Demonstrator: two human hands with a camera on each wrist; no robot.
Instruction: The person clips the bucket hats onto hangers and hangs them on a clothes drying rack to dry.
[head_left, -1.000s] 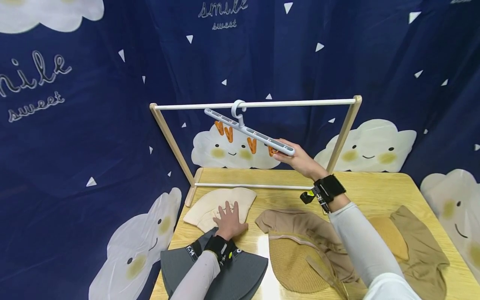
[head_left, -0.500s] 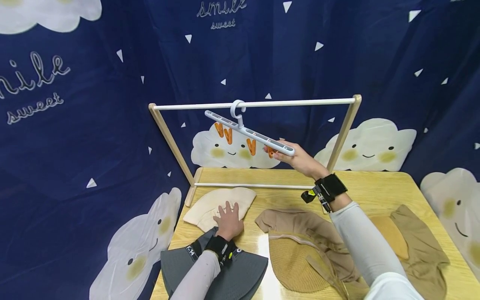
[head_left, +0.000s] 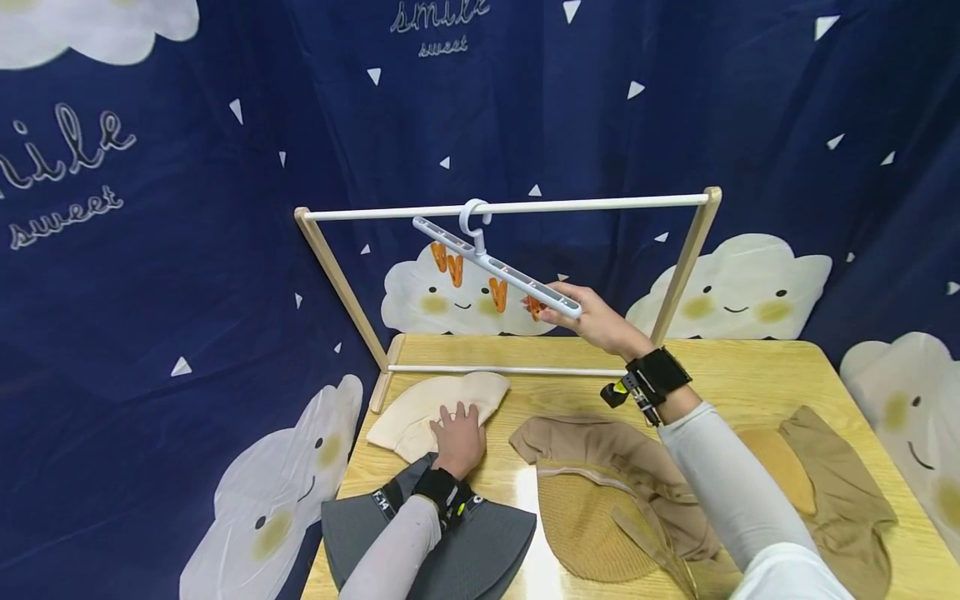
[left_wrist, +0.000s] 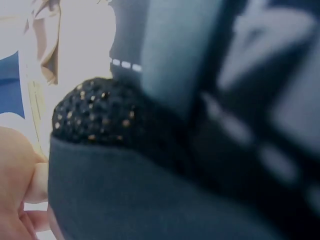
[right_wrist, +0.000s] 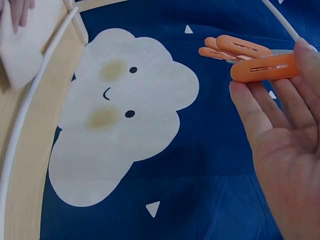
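My left hand [head_left: 460, 437] rests on a cream fabric hat [head_left: 420, 408], its fingers pointing to the back of the table. Under that wrist lies a dark grey bucket hat [head_left: 495, 542], whose cloth [left_wrist: 125, 185] fills most of the left wrist view. My right hand [head_left: 588, 321] is raised at the near end of a pale hanger [head_left: 517, 275] hooked on the white rail. Between thumb and fingers it pinches an orange clip [right_wrist: 265, 67] of that hanger. Several more orange clips [head_left: 454, 269] hang along the bar.
A wooden rack with a white top rail [head_left: 600, 204] stands at the back of the table [head_left: 750, 367]. Brown cloth hats with straw-coloured parts [head_left: 592, 533] lie at the middle and right [head_left: 840, 500]. A blue curtain [head_left: 225, 292] surrounds the table.
My left hand's fingers have drawn closer together on the cream hat. The hanger's near end has shifted slightly left and down with my right hand at its clip.
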